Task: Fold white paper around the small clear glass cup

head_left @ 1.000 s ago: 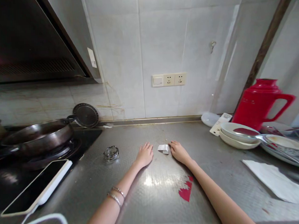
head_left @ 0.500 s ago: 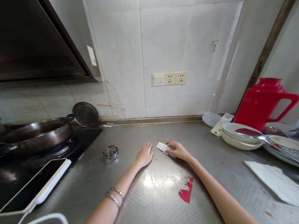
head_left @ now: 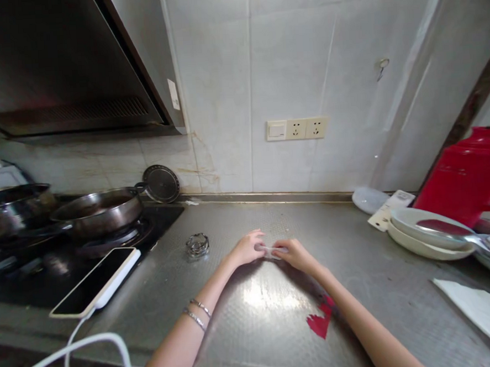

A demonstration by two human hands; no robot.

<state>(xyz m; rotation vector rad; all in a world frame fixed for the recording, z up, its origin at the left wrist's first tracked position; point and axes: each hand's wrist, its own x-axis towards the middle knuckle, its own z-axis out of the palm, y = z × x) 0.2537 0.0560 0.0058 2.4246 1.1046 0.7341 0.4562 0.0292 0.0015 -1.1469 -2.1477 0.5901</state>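
Observation:
My left hand (head_left: 247,247) and my right hand (head_left: 293,253) meet over the middle of the steel counter (head_left: 236,311). Between their fingertips is a small white piece of paper (head_left: 271,251), pinched from both sides and mostly hidden by the fingers. Two bracelets (head_left: 197,312) sit on my left wrist. A small clear glass dish (head_left: 197,245) stands just left of my left hand.
A pan (head_left: 99,211) sits on the black stove (head_left: 67,255) at left, a phone (head_left: 95,273) with a white cable lies beside it. Stacked bowls (head_left: 422,232), a red jug (head_left: 468,175) and a white tissue (head_left: 481,313) are at right. A red scrap (head_left: 321,321) lies near my right forearm.
My right hand picked up the white paper, and my left hand moved right to pinch it too. The camera has shifted left.

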